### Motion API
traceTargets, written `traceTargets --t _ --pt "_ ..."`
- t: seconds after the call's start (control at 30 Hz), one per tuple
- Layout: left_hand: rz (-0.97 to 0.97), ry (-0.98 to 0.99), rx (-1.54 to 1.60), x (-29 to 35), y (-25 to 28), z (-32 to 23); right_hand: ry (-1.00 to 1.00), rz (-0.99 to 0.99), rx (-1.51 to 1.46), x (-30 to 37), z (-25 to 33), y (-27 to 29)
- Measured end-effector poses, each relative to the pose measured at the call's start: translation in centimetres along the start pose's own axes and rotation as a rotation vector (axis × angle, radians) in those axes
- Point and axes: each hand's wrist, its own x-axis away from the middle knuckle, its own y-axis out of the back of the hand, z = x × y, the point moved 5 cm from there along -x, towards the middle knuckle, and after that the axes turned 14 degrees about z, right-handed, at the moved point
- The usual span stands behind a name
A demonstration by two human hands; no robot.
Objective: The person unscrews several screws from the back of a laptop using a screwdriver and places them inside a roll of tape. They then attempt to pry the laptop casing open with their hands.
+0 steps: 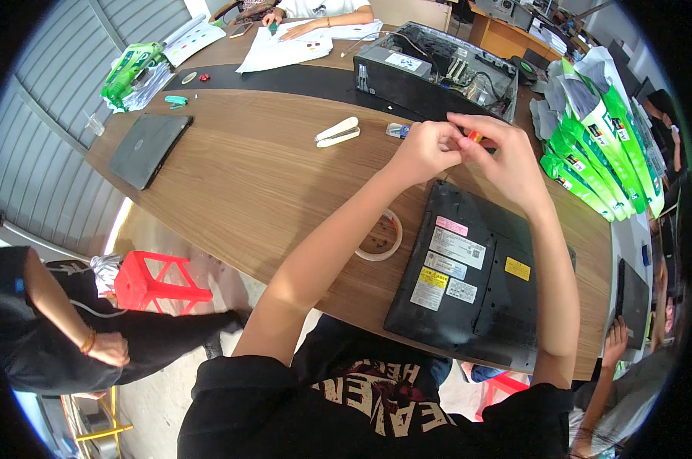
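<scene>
My left hand [425,150] and my right hand [505,159] meet above the far edge of a black laptop [468,275] that lies upside down, stickers on its underside. Both hands pinch a small tool with a red and yellow handle [475,137] between their fingertips. A roll of clear tape [382,236] lies on the wooden table [246,183] just left of the laptop, under my left forearm.
An open black computer case [430,73] stands behind my hands. A white folded object [337,131] lies mid-table, a closed dark laptop [147,147] at left, green packets [591,145] at right. Another person's hands rest on papers [285,46] at the far end; a red stool [159,279] stands below.
</scene>
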Motion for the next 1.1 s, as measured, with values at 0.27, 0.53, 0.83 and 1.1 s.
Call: traceTargets --t 0.27,0.53,0.83,1.1 --pt "-0.115 -0.003 -0.233 -0.4 -0.4 -0.2 -0.058 -0.068 0.275 0.1 -0.8 0.1" --pt "-0.025 -0.075 0.02 0.1 -0.1 1.1 0.167 -0.084 0.282 0.3 -0.1 0.0" --pt "0.14 0.022 -0.418 0.1 -0.5 -0.2 -0.019 -0.155 -0.234 -0.5 -1.7 -2.2" --pt "0.067 0.141 -0.425 0.1 -0.2 0.1 0.102 -0.33 0.043 -0.5 -3.5 -2.1"
